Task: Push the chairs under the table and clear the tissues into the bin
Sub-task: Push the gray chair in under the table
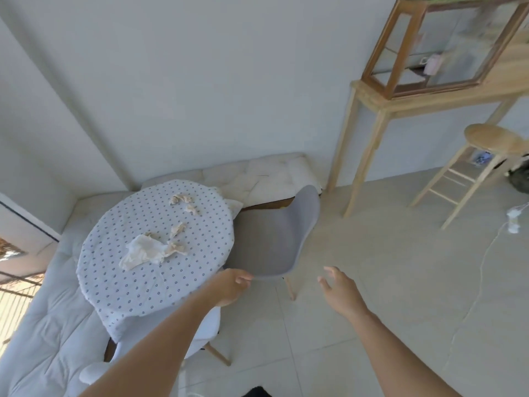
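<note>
While both bare forearms reach forward from the bottom of the head view, the left hand [230,286] sits at the near edge of the grey moulded plastic chair [274,239], its fingers curled loosely inward; they seem to touch the seat's front lip, though whether they actually grip it I cannot tell. The right hand [339,287] hangs in the air over the pale tiled floor [372,267], just right of that chair and apart from it, palm turned down and fingers spread wide, holding nothing.

The grey chair stands on light wooden legs beside the round table with a white dotted cloth [137,285], its seat partly tucked below the tabletop's right edge and its back turned outward toward the room. A white chair [200,333] shows beneath the left forearm at the table's near side, mostly under the cloth's overhang.

Crumpled white and beige tissues [146,250] lie on the cloth near its middle, with smaller scraps [181,200] farther back. A cream cushioned bench [266,176] runs along the wall behind the table. To the right stand a tall wooden console [400,101] bearing a glass-sided cabinet [440,44], and a round wooden stool [492,141].
</note>
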`<state>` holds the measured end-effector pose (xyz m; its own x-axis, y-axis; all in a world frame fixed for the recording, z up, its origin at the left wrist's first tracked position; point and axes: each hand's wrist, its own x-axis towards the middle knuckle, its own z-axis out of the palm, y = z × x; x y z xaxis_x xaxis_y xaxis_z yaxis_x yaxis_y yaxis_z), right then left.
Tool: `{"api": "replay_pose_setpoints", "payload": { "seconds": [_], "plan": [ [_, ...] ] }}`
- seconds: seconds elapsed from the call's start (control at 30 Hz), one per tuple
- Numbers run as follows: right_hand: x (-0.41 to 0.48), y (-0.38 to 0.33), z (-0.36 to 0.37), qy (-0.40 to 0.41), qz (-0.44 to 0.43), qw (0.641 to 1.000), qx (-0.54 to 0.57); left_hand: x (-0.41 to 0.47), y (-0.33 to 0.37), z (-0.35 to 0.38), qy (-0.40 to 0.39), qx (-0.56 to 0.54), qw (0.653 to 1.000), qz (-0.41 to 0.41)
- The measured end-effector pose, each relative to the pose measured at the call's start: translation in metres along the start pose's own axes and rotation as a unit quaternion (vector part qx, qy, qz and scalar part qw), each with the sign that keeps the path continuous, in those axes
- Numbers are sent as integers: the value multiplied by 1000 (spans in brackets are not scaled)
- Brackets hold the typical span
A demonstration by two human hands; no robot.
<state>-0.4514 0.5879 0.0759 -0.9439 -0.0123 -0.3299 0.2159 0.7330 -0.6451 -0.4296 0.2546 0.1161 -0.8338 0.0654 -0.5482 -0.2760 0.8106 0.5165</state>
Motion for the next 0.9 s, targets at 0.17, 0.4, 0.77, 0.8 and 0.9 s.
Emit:
{"api": "replay_pose_setpoints", "payload": {
  "seconds": [0.17,0.4,0.77,0.8,0.9],
  "plan": [
    [27,27,-61,2,-18,1000,9,16,57,21,44,-29,999,7],
    [96,31,-105,-27,-50,998,-10,58,87,21,58,-71,996,-19],
    [245,-4,-147,-81,-98,985,-118,211,125,-4,41,-125,990,-53],
    [256,-7,-152,-89,-106,981,-134,225,132,-6,35,-132,989,-53],
    [295,-15,-162,-116,-126,969,-175,266,151,-14,19,-141,989,-42]
  ]
}}
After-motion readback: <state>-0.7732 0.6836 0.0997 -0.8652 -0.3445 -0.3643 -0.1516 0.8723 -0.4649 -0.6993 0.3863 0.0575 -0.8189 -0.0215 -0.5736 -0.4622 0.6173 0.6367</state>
